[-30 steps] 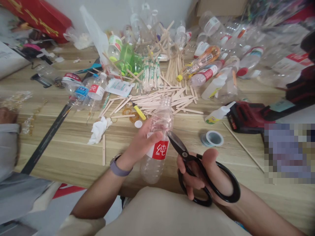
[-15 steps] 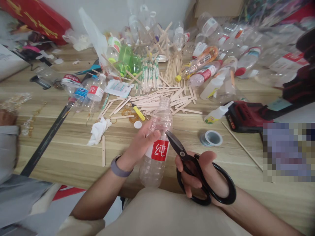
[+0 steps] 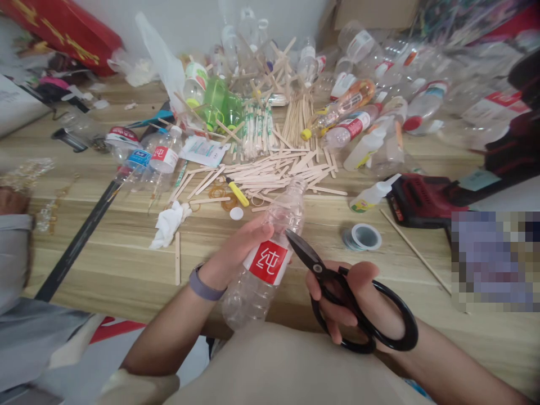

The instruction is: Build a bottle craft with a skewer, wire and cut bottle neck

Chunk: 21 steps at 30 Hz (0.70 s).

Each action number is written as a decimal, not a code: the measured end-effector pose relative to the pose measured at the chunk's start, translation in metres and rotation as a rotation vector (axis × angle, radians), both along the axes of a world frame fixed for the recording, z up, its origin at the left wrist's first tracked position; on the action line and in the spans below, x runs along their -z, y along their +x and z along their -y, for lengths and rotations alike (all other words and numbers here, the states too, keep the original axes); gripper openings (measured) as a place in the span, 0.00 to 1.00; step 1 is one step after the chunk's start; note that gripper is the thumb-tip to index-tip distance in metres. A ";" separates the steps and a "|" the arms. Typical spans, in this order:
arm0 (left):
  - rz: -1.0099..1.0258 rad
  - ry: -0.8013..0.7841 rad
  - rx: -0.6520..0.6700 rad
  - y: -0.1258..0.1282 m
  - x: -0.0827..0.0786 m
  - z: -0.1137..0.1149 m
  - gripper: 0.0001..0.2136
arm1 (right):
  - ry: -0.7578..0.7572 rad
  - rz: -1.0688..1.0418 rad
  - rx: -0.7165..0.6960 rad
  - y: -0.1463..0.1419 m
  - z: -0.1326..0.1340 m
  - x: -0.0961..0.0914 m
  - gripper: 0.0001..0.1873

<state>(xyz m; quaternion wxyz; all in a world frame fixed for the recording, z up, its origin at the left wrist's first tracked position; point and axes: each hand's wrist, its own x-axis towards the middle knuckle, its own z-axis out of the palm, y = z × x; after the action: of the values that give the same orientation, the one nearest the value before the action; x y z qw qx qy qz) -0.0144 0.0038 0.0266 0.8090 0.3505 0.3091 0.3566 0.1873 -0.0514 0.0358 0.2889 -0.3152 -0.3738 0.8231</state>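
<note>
A clear plastic bottle with a red and white label leans to the right in front of my body. My left hand, with a grey band at the wrist, is closed around it just above the label. Black-handled scissors are in my right hand, its fingers through the loops. Their blades look closed, and the tips meet the bottle's side near the label's upper edge. Whether they pierce the plastic I cannot tell.
Wooden sticks lie heaped behind the bottle, with a yellow-handled tool beside them. Many plastic bottles crowd the back. To the right are a wire spool, a glue bottle and a red-black power tool. Another person's sleeve shows at left.
The bottle has tilted, its neck moving right and its base left, with my left hand still on it. My right hand and the scissors have shifted slightly right and down.
</note>
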 end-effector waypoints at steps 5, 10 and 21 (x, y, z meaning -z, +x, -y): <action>0.021 -0.032 0.052 -0.002 0.004 -0.001 0.24 | 0.012 0.022 -0.023 0.002 0.001 0.003 0.41; 0.045 -0.110 0.097 -0.005 0.003 0.001 0.24 | 0.010 0.016 -0.040 0.004 -0.001 0.003 0.40; 0.150 -0.114 0.146 -0.007 0.000 -0.002 0.22 | 0.115 0.090 0.004 0.039 0.000 0.002 0.46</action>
<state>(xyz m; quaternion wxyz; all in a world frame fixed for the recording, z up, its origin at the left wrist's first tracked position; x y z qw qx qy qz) -0.0219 0.0056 0.0270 0.8724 0.2976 0.2412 0.3037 0.2268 -0.0515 0.0334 0.2910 -0.3356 -0.4323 0.7847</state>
